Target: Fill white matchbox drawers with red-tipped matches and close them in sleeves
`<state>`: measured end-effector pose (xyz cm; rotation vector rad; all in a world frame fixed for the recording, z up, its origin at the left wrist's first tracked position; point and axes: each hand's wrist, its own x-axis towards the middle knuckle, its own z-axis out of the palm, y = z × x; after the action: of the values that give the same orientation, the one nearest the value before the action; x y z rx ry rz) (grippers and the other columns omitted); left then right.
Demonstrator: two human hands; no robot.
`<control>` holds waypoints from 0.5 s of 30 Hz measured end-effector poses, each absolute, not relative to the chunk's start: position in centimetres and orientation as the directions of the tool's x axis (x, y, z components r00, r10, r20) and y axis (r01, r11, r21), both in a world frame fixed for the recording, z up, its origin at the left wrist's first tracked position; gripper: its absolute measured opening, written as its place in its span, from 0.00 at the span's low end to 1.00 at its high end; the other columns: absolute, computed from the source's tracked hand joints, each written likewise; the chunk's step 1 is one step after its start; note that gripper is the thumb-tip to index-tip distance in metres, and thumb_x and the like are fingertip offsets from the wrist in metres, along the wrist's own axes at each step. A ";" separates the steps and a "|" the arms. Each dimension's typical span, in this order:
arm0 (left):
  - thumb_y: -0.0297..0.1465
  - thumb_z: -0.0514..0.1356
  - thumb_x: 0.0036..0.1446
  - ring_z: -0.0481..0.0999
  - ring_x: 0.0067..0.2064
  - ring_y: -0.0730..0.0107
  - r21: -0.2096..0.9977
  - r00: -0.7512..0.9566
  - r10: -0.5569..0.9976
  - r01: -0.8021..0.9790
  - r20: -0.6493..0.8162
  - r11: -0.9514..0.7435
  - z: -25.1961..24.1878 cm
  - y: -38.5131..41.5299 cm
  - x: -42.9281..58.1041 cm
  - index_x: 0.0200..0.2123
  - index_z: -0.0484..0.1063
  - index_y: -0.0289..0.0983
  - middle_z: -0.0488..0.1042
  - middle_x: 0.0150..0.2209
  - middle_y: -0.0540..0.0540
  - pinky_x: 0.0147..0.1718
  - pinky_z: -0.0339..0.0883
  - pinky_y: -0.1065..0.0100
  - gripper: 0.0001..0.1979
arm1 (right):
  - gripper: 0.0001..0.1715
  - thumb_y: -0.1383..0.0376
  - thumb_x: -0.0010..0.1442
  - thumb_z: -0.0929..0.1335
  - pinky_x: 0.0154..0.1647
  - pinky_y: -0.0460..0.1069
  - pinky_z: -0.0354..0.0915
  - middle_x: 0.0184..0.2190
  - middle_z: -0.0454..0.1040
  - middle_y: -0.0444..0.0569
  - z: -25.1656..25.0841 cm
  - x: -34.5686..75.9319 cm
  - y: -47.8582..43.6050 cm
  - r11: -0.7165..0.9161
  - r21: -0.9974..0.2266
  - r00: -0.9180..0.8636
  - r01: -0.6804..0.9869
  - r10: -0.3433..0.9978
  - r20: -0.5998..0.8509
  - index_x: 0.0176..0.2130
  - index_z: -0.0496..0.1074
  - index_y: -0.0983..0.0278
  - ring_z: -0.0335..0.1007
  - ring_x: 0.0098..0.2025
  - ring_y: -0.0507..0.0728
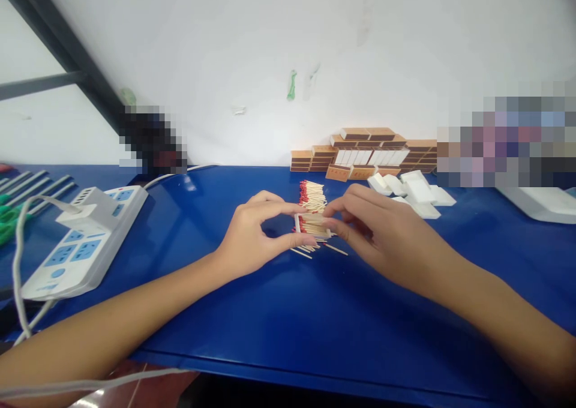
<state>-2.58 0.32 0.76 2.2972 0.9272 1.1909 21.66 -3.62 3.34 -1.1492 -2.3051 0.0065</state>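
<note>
A small white matchbox tray (pixel 297 223) filled with red-tipped matches (pixel 310 223) is held just above the blue table. My left hand (pixel 254 231) grips it from the left, thumb along the near side and fingers along the far side. At its right end, the thumb and forefinger of my right hand (pixel 378 225) close on the tray; whether they also pinch matches is hard to see. Behind the tray lies a pile of loose matches (pixel 312 193), red heads to the left. A few stray matches (pixel 336 249) lie below and in front of it.
Stacked brown matchboxes (pixel 366 134) stand against the wall, with several empty white trays (pixel 418 192) in front of them. On the left, a white power strip (pixel 90 246) with cables lies near metal rods (pixel 33 186). The blue table's (pixel 288 330) front edge crosses the bottom.
</note>
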 end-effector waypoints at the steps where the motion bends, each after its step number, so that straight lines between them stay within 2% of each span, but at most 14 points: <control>1: 0.40 0.77 0.50 0.80 0.45 0.62 0.616 0.398 0.720 0.374 0.568 -0.693 0.8 0.3 -2.6 0.46 0.84 0.44 0.84 0.42 0.46 0.48 0.75 0.59 0.19 | 0.08 0.63 0.73 0.64 0.32 0.50 0.63 0.37 0.74 0.50 3.4 21.7 -3.6 0.619 -0.242 -0.460 0.747 0.744 0.484 0.42 0.72 0.62 0.70 0.33 0.55; 6: 0.40 0.78 0.50 0.80 0.47 0.61 0.663 0.352 0.761 0.375 0.544 -0.648 0.9 0.4 -2.5 0.44 0.84 0.44 0.84 0.43 0.47 0.50 0.74 0.57 0.18 | 0.07 0.63 0.72 0.65 0.31 0.50 0.63 0.36 0.74 0.48 3.2 21.6 -3.5 0.570 -0.292 -0.407 0.768 0.786 0.465 0.41 0.72 0.61 0.67 0.30 0.54; 15: 0.42 0.78 0.49 0.81 0.45 0.60 0.604 0.406 0.716 0.385 0.568 -0.698 0.7 0.1 -2.5 0.47 0.84 0.46 0.83 0.43 0.46 0.48 0.76 0.57 0.21 | 0.06 0.66 0.73 0.64 0.33 0.50 0.62 0.38 0.75 0.48 2.7 21.5 -3.4 0.594 -0.323 -0.446 0.736 0.786 0.429 0.42 0.71 0.61 0.69 0.33 0.54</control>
<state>-2.52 0.14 0.67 2.2893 0.9465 1.2014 21.49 -3.43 2.74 -1.2039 -2.2806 0.1198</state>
